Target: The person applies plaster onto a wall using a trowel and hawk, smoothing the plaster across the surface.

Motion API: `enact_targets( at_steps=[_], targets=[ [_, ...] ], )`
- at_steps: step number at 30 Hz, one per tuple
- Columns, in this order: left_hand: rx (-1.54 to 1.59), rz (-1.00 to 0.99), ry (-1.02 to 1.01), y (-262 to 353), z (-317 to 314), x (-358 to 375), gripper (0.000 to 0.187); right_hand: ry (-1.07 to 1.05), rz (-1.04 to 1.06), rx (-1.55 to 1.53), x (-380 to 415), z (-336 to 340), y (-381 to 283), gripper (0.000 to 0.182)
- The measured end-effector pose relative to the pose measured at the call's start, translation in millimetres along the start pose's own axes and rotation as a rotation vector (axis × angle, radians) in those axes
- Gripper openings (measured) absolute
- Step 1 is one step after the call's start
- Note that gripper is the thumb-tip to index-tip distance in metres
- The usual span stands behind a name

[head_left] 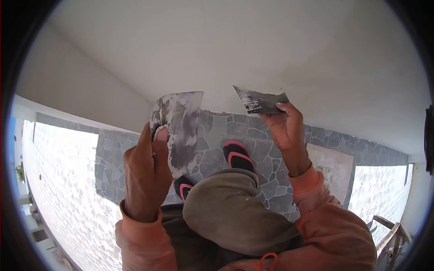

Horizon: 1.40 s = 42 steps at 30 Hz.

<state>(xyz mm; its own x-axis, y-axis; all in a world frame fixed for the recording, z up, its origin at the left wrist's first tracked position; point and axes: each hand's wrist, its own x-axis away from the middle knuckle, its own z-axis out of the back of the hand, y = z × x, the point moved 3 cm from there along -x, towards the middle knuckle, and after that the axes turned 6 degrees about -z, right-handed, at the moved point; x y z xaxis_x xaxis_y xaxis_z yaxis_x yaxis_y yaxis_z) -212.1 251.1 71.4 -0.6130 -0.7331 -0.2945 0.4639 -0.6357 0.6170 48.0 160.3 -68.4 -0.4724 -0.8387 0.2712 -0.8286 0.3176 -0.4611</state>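
Note:
My left hand (148, 169) is closed around the edge of a wide, flat putty knife blade (183, 131), its thumb pressed on the face. Grey and white filler is smeared over that blade, which stands roughly upright. In my right hand (287, 128), a smaller dark scraper (262, 100) is pinched between thumb and fingers. White paste lies along its upper edge and streaks its left side. The scraper is close to the white wall (271, 40); whether it touches cannot be made out. The two blades are apart from each other.
A grey stone-patterned floor (266, 158) lies below, with a pale flat board or patch (330, 167) on the right. My feet wear black and pink sandals (238, 158). A wooden stand (391, 239) is at the lower right. A wall ledge (81, 86) runs along the left.

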Motion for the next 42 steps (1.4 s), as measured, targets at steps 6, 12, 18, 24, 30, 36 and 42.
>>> enact_targets(
  at_steps=[6,12,18,24,30,36,42],
  targets=[
    [-0.012,0.023,-0.019,2,0,-1,0.022,0.190,-0.255,-0.108,-27,140,99,0.048],
    [-0.043,0.072,-0.051,-5,-7,-5,0.023,0.353,-0.198,-0.189,-94,221,156,0.046],
    [-0.013,0.097,-0.072,-9,-12,-10,0.023,0.039,0.012,0.717,-164,312,187,0.040],
    [-0.014,0.049,-0.116,-5,-16,-14,0.022,0.287,-0.102,-0.109,-146,238,166,0.033],
    [0.033,0.059,-0.119,0,-15,-14,0.022,0.310,-0.132,-0.253,-127,161,118,0.032],
    [0.013,0.031,-0.102,4,-11,-9,0.023,0.296,-0.151,-0.222,-110,77,64,0.030],
    [0.016,0.055,-0.081,3,-4,-4,0.022,0.014,-0.121,-0.169,-54,-11,18,0.040]
  ],
)
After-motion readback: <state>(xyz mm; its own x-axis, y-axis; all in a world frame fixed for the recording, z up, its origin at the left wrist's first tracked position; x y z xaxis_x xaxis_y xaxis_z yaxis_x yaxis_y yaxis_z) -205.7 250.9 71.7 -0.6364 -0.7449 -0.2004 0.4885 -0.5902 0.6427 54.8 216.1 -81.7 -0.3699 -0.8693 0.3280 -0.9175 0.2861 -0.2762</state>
